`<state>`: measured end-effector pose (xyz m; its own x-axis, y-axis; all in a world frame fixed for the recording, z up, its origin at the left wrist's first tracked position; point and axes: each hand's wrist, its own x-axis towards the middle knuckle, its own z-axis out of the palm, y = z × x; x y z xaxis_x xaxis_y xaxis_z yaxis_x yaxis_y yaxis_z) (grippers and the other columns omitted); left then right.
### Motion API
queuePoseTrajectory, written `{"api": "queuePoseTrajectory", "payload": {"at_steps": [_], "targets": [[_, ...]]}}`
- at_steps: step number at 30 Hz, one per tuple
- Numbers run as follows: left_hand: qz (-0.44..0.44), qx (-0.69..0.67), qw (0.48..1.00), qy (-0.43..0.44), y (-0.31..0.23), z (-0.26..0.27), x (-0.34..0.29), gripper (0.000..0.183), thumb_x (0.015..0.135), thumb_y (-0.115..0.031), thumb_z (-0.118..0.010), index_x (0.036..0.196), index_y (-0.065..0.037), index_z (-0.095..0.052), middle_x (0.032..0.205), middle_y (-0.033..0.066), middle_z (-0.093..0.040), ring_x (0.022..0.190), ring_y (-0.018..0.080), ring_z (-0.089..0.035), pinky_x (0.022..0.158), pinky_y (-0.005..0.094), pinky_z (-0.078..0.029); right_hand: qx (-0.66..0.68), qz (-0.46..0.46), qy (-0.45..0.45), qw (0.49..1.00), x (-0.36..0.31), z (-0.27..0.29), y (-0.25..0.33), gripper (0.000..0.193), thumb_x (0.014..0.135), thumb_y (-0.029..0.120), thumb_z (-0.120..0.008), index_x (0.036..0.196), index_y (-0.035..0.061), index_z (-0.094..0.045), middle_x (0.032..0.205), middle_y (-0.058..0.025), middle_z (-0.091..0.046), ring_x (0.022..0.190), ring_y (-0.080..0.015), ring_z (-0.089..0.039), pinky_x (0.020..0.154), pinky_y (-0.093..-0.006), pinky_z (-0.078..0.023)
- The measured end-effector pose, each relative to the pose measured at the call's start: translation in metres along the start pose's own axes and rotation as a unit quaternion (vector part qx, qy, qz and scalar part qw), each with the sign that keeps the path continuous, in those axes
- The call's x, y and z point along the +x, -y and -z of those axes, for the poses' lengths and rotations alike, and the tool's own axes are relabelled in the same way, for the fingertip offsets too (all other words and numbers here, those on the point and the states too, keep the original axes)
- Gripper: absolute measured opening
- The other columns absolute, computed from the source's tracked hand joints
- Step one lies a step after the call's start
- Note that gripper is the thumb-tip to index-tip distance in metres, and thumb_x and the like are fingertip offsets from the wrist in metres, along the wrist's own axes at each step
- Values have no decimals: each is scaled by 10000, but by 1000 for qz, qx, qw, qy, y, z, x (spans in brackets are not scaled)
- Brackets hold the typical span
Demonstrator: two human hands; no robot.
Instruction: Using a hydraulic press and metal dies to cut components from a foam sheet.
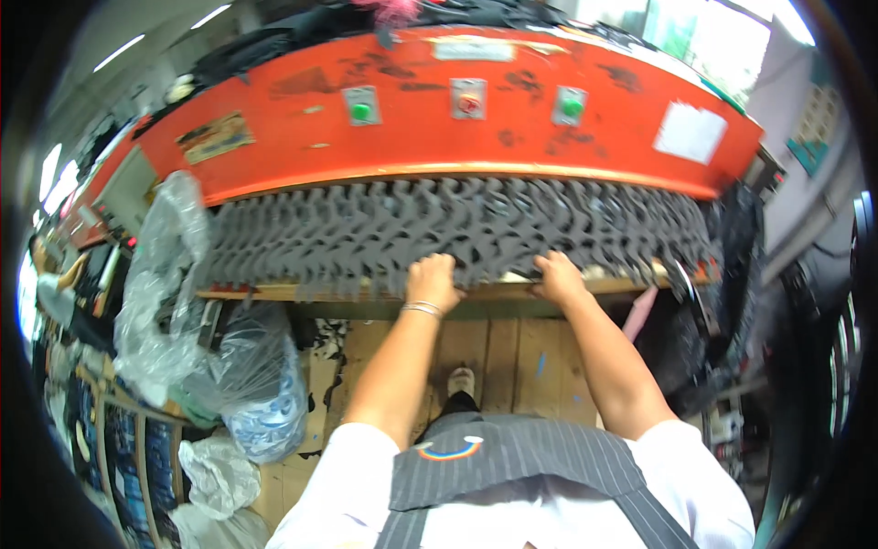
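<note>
"Where is the mesh point(366, 236) lying?"
"It's covering the ledge point(251, 294) below the red panel point(412, 137), its strands hanging over the ledge's front edge."
"And you?"
"My left grip point(433, 280) is grasping the mesh's front edge near its middle. My right grip point(561, 278) is resting at that same edge; I can't tell whether it's pinching any."
"How is it handling?"
"I'm guessing light, soft and tearable, so I'm favouring several strands together."
</note>
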<state>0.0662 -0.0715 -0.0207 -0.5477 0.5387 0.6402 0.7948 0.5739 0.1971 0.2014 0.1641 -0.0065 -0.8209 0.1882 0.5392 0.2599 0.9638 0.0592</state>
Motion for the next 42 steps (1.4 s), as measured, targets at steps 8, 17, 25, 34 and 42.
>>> {"api": "queuePoseTrajectory", "payload": {"at_steps": [8, 17, 25, 34, 42], "targets": [[-19, -30, 999, 28, 30, 10, -49, 443, 588, -170, -821, 928, -65, -556, 970, 120, -607, 972, 326, -570, 842, 420, -415, 40, 4, 14, 999, -47, -3, 40, 434, 580, 182, -833, 941, 83, -613, 945, -120, -562, 995, -315, -560, 834, -421, -505], [-164, -141, 793, 570, 24, 152, -55, 506, 816, -514, -685, 1067, -76, -703, 872, 158, -712, 832, 321, -688, 805, 385, -533, 316, 106, 402, 853, -80, 130, 52, 437, 818, 401, -717, 1121, 86, -693, 1018, -141, -703, 913, -298, -670, 846, -377, -516], [-171, -174, 970, 24, -68, 14, 59, 205, 827, -297, -687, 960, -141, -684, 859, 68, -577, 858, 298, -585, 760, 408, -467, 105, 13, 148, 983, 97, 78, 27, 421, 744, 225, -698, 1118, 38, -648, 1090, -126, -639, 1055, -318, -606, 890, -418, -492], [-113, -325, 938, 23, -78, 20, 83, 210, 843, -241, -674, 935, -55, -641, 980, 120, -631, 943, 316, -605, 805, 427, -478, 167, -31, 394, 903, 149, 62, 5, 334, 681, 256, -674, 915, 24, -733, 866, -166, -708, 772, -266, -660, 686, -390, -511], [-48, -320, 929, 183, -32, 43, 122, 290, 898, -243, -606, 1113, -48, -619, 1080, 159, -677, 1098, 312, -611, 922, 369, -473, 526, 3, 78, 847, 119, 118, 8, 123, 707, 123, -627, 711, 3, -655, 600, -16, -549, 586, -62, -510, 535, -272, -406]]}}
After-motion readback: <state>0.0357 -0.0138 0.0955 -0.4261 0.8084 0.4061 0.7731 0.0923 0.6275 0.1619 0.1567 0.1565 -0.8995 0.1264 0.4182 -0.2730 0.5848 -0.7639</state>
